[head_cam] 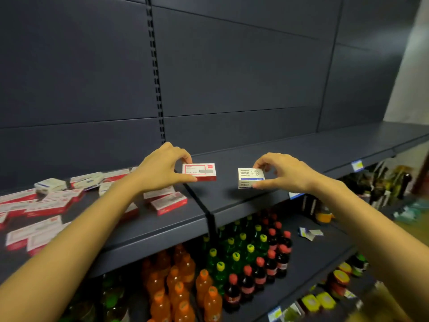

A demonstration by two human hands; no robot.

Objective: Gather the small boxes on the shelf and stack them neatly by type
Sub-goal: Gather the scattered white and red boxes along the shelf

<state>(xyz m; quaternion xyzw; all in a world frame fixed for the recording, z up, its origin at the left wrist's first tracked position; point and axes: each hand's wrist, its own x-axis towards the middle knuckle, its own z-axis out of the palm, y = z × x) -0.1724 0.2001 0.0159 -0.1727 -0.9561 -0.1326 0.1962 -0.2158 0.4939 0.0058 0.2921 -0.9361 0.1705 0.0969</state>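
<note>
My left hand [162, 168] pinches a red-and-white box [201, 171] between thumb and fingers, just above the dark shelf [290, 156]. About a hand's width to its right, my right hand [282, 171] pinches a white-and-blue box [250, 178], also low over the shelf. Whether either box touches the shelf I cannot tell. Several more red-and-white boxes [169, 202] lie scattered over the left part of the shelf, partly hidden by my left forearm. A few white-and-blue boxes [50, 184] lie among them at the back left.
The shelf's back panel [232, 77] rises behind the boxes. Below it, a lower shelf holds orange bottles [178, 287], green bottles [232, 252] and dark red-capped bottles [271, 259]. Price tags [356, 165] hang on the shelf's front edge. Jars and dark bottles stand at the lower right.
</note>
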